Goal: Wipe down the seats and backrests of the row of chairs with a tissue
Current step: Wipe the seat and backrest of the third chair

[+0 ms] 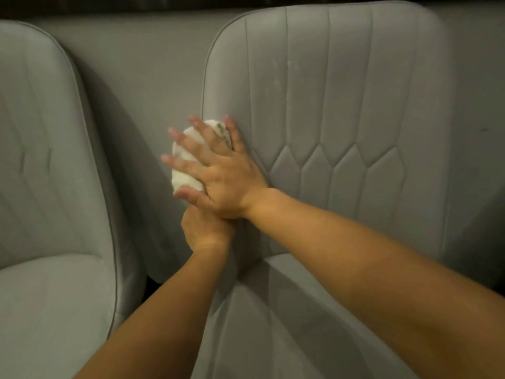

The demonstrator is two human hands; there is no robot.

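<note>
My right hand (218,170) lies flat with its fingers spread and presses a crumpled white tissue (185,177) against the left edge of the right-hand grey chair's backrest (341,99). The tissue shows a grey smudge near its top. My left hand (206,233) sits just below, tucked under my right wrist at the same edge. Its fingers are hidden, so what it holds cannot be told. The chair's seat (273,324) spreads out beneath my arms.
A second grey upholstered chair (54,173) stands to the left, with a narrow dark gap between the two seats. A grey padded wall (153,72) runs behind both chairs.
</note>
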